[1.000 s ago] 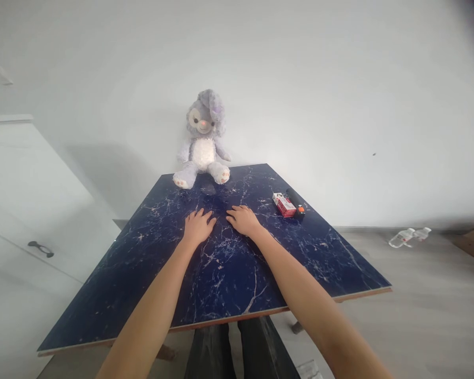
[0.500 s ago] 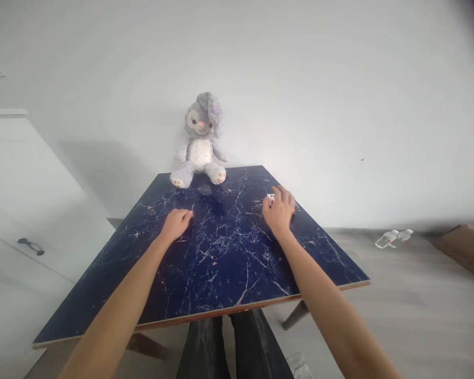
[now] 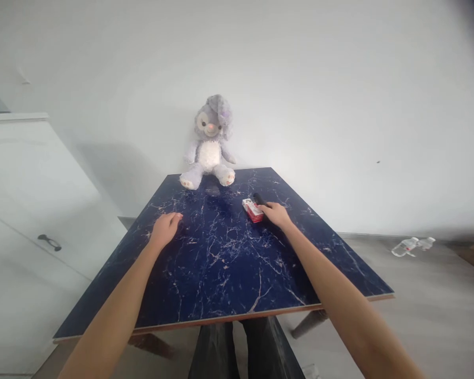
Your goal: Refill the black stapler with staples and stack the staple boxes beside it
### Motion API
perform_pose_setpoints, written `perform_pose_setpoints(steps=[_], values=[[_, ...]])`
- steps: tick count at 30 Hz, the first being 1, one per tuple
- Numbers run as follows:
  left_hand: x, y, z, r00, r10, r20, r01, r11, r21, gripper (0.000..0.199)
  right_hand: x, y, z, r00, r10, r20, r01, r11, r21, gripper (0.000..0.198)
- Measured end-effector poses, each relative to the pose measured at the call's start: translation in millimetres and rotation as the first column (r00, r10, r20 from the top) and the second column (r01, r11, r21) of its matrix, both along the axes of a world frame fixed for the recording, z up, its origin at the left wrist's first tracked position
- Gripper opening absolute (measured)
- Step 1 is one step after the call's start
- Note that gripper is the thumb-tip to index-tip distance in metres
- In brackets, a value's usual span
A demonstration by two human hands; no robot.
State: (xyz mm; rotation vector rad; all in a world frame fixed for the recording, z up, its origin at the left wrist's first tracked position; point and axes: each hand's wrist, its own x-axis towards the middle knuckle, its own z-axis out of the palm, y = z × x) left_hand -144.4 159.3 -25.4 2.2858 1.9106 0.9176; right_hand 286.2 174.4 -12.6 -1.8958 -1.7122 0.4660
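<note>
On the dark blue marbled table [image 3: 221,273], my right hand [image 3: 275,213] is closed around a slim black object [image 3: 258,198]; its far end sticks out past my fingers and the rest is hidden under them. Right against my fingertips lies a small red and white box [image 3: 252,210], resting on the tabletop. I cannot tell whether my thumb also grips the box. Over on the left side, my left hand [image 3: 165,230] rests on the table, fingers curled together, and I see nothing in it.
A grey-lilac plush rabbit [image 3: 210,152] sits at the table's back edge against the wall. A white cabinet [image 3: 31,210] with a dark handle stands to the left. Clear plastic bottles [image 3: 408,246] lie on the floor at the right.
My right hand has moved left across the table, and the red and white box, earlier mostly covered by it, now shows. My left hand has shifted slightly left. The view has turned a little.
</note>
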Motion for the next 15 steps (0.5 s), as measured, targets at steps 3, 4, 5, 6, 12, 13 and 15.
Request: perform_pose_setpoints(steps=[3, 4, 5, 6, 12, 13, 15], values=[[-0.8, -1.0, 0.8, 0.988, 0.093, 0.127, -0.086, 0.995, -0.057, 0.046, -79.9, 4.1, 2.6, 0.995, 0.095, 0.028, -0.095, 0.995, -0.005, 0.053], [-2.4, -1.0, 1.3, 0.976, 0.145, 0.163, -0.134, 0.988, -0.073, 0.045, -108.2, 4.5, 3.4, 0.992, 0.118, 0.033, -0.119, 0.993, 0.006, 0.052], [-4.7, -0.8, 1.8, 0.961, 0.199, 0.190, -0.187, 0.979, -0.078, 0.045, -136.8, 4.2, 4.2, 0.989, 0.147, 0.016, -0.148, 0.989, 0.007, 0.050], [-7.7, -0.2, 2.2, 0.944, 0.253, 0.212, -0.242, 0.967, -0.075, 0.045, -165.1, 3.2, 4.8, 0.984, 0.180, -0.013, -0.180, 0.984, -0.005, 0.048], [-31.1, 3.7, 0.3, 0.812, 0.419, 0.406, -0.395, 0.907, -0.145, 0.050, -287.3, -4.7, 2.1, 0.951, 0.237, -0.201, -0.236, 0.971, 0.026, 0.061], [-33.3, 3.8, -0.7, 0.799, 0.424, 0.427, -0.399, 0.904, -0.153, 0.051, -293.4, -1.7, -0.4, 0.948, 0.233, -0.217, -0.228, 0.973, 0.049, 0.062], [-34.9, 3.6, -2.6, 0.803, 0.417, 0.426, -0.394, 0.907, -0.146, 0.052, -292.9, 10.5, -7.6, 0.950, 0.225, -0.215, -0.199, 0.970, 0.137, 0.059]])
